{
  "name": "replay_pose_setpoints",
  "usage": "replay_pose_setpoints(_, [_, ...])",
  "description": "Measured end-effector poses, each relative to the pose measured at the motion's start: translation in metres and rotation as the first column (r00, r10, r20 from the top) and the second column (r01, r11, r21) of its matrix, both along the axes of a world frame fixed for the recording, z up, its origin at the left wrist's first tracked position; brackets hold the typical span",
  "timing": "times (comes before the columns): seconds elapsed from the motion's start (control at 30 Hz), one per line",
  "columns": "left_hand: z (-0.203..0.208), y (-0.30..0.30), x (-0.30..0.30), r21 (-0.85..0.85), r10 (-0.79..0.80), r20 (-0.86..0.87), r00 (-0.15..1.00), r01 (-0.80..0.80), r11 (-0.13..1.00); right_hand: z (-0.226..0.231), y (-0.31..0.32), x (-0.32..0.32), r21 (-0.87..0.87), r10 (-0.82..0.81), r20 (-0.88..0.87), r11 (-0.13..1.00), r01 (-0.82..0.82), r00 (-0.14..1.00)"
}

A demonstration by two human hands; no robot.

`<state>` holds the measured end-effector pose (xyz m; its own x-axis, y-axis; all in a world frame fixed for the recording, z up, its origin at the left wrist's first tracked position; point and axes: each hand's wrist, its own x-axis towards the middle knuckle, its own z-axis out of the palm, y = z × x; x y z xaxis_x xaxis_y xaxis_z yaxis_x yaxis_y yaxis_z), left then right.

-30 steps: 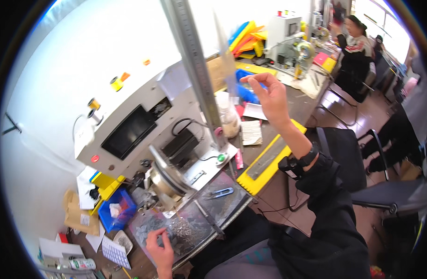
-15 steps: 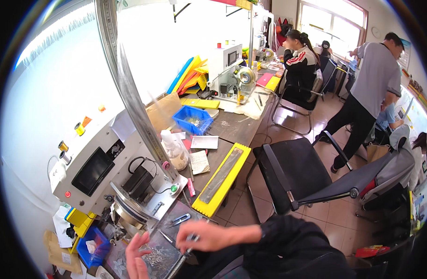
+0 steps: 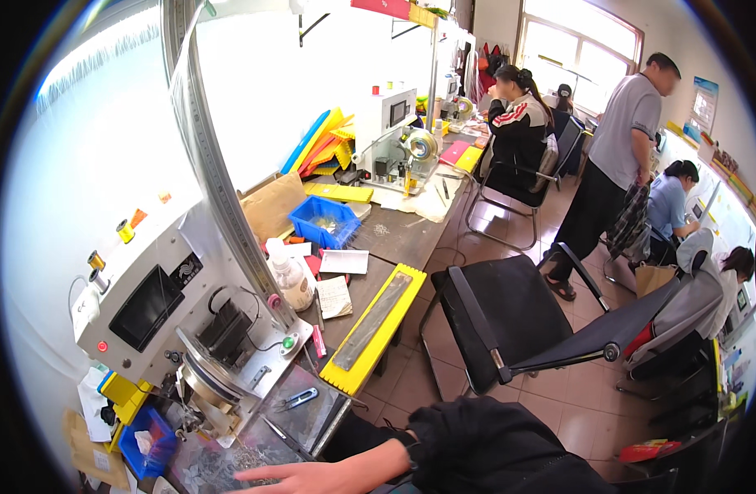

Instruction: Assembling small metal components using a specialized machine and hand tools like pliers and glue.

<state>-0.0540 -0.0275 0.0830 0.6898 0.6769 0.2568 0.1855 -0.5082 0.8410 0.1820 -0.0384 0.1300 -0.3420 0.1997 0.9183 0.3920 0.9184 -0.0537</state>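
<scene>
My right hand (image 3: 312, 477) reaches in at the lower edge with its fingers stretched out. It is low over a heap of fine, shiny metal pieces (image 3: 245, 459) on a transparent sheet (image 3: 291, 416); whether the fingertips touch them I cannot tell. The lower rim cuts off part of the hand. Beside the heap lies a pair of slim dark tweezers (image 3: 284, 436), and farther back a pair of blue-handled snips (image 3: 297, 399). A grey-white bench machine (image 3: 147, 309) with a dark screen and a round metal wheel (image 3: 205, 383) stands just beyond. My left hand is out of view.
A yellow board (image 3: 374, 329) with a grey strip lies along the bench's right edge. Blue bins (image 3: 324, 222) and a clear bottle (image 3: 291, 284) stand near it. An office chair (image 3: 510, 313) is to my right. Several people sit or stand farther off.
My right hand has moved down and left, its bent fingers now straightened. My left hand has dropped out of view. The standing person on the right now faces another way.
</scene>
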Motion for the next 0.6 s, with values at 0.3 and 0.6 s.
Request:
replay_pose_setpoints(0.3, [0.018,-0.005,-0.073,-0.689,-0.043,-0.24,0.97,-0.139,0.711,-0.071,-0.018,0.046,-0.553,0.019,0.309,0.817,0.164,0.951])
replay_pose_setpoints(0.6, [0.052,0.039,-0.109,-0.43,0.243,-0.339,0.909,-0.379,0.819,-0.021,-0.032,0.145,-0.704,-0.256,0.189,0.638,0.313,0.948])
